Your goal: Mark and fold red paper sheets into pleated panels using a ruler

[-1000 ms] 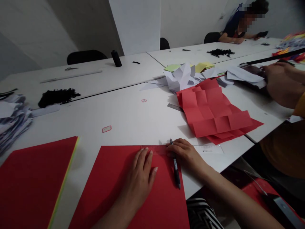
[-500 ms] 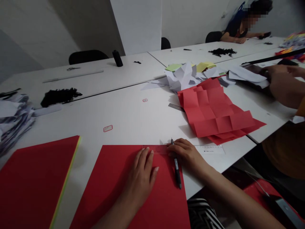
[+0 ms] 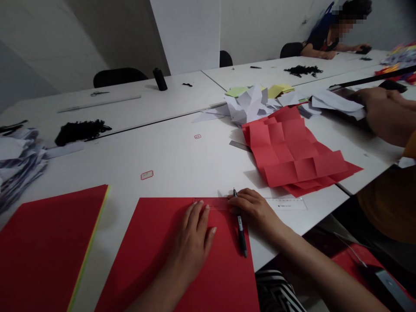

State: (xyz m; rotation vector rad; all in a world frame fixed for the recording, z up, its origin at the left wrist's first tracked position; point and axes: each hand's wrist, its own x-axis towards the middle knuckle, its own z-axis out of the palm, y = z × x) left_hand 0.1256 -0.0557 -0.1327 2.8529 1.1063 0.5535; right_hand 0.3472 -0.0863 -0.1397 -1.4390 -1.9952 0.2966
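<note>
A flat red sheet (image 3: pixel 156 255) lies on the table in front of me. Along its far edge runs a clear ruler (image 3: pixel 289 203), whose right end sticks out past the paper. My left hand (image 3: pixel 193 242) rests flat on the sheet, fingers stretched out, with its fingertips on the ruler's left end. At the sheet's far right corner, my right hand (image 3: pixel 251 210) is over the ruler with bent fingers. A black pen (image 3: pixel 241 236) is held in it, one end pointing away from me and the other toward me. The right fingertips are partly hidden.
To the left lies a stack of red sheets (image 3: pixel 48 247) with a yellow edge. Creased red paper (image 3: pixel 295 147) and a metal ruler (image 3: pixel 239 145) are at right, near white scraps (image 3: pixel 248 104). A neighbour's hand (image 3: pixel 386 112) is at far right; another person (image 3: pixel 325 39) sits behind.
My hands, the pen, the ruler and the sheet look unmoved. The neighbour's hand at the right has shifted slightly.
</note>
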